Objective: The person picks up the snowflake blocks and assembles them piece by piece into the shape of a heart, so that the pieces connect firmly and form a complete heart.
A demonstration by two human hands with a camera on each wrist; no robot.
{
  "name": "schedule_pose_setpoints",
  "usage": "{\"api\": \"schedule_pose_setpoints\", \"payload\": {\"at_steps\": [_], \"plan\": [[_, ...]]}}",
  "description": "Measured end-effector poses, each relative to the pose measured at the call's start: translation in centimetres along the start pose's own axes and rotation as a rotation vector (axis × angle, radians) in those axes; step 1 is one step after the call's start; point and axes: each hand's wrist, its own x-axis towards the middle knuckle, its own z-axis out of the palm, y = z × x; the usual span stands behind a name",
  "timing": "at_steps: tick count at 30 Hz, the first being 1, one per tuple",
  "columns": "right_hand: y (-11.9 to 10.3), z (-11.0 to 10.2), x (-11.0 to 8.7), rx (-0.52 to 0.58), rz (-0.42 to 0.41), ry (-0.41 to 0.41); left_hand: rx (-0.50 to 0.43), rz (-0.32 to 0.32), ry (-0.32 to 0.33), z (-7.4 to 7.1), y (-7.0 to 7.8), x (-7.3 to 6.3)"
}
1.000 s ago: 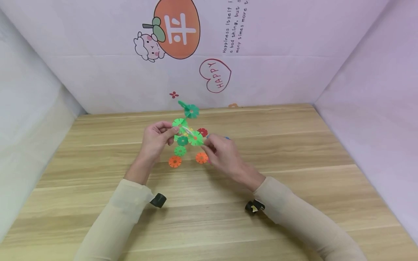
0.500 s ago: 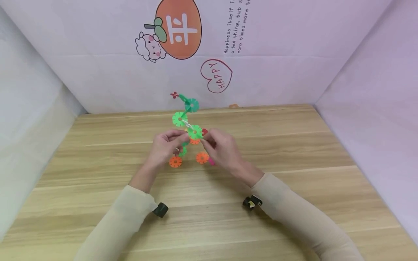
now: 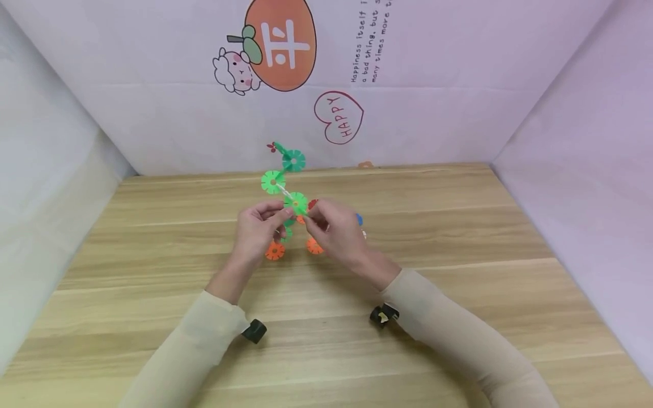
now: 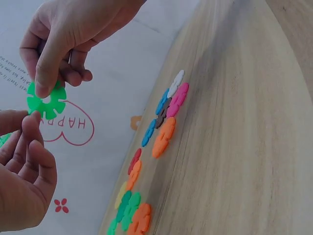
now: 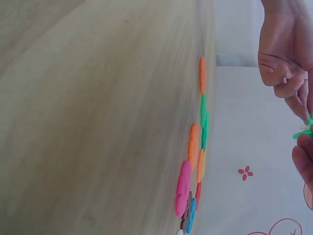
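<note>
Head view: left hand (image 3: 257,228) and right hand (image 3: 335,231) each have a pinching grip on the near end of a mostly green chain (image 3: 280,182), raised above the bench (image 3: 316,340), where orange discs (image 3: 269,253) lie.

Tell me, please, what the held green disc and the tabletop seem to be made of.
Green disc: probably plastic, smooth; its colour is even and its slots look clean-cut. Tabletop: wood or laminate, softly shiny; grain streaks show, which either could have.
</note>
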Motion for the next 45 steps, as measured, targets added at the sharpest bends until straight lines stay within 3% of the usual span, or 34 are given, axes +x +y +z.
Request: {"api": "schedule_pose_setpoints", "payload": {"at_steps": [4,8,13,21,25,29,45], "plan": [[0.1,0.3,0.3,0.025,0.060,-0.053,-0.008,0.024,0.054,-0.7,0.2,0.2],[0.4,0.7,0.3,0.038,0.200,-0.152,-0.024,0.064,0.112,-1.9,0.5,0.7],[1.1,1.7,0.4,0.001,0.381,-0.320,-0.040,0.110,0.156,-3.5,0.9,0.9],[2.1,3.3,2.3,-0.061,0.491,-0.660,-0.042,0.130,0.177,-4.5,0.8,1.2],[2.9,4.2,2.9,-0.063,0.483,-0.799,-0.036,0.124,0.174,-4.5,0.6,1.2],[3.5,4.9,3.0,-0.075,0.451,-0.878,-0.028,0.106,0.168,-4.4,0.6,1.2],[3.6,4.6,3.7,-0.156,0.385,-0.970,-0.016,0.070,0.134,-4.0,0.7,0.9]]}}
